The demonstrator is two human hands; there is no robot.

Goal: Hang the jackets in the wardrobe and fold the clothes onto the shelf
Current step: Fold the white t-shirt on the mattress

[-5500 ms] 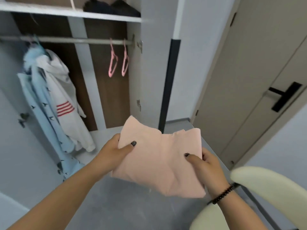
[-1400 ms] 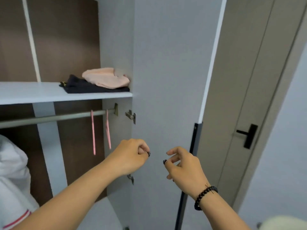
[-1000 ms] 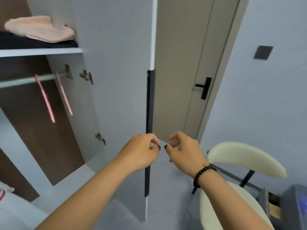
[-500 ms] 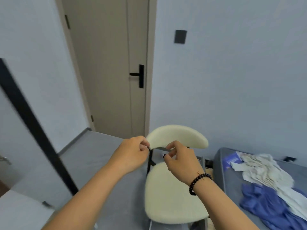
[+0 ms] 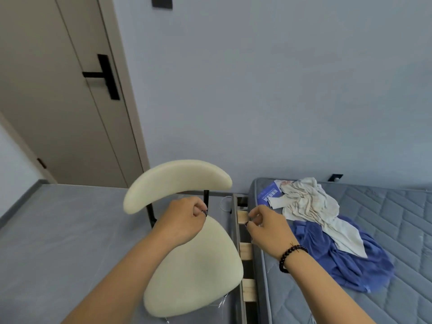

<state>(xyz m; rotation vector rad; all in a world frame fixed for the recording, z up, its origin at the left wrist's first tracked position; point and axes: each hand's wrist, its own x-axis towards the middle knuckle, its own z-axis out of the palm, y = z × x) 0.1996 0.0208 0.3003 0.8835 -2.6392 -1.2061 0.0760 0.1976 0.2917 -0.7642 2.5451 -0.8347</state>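
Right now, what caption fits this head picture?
Both empty hands, left and right, hover above chair beside clothes.

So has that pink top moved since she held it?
Cannot tell now: it is out of view. Both hands are empty over the chair.
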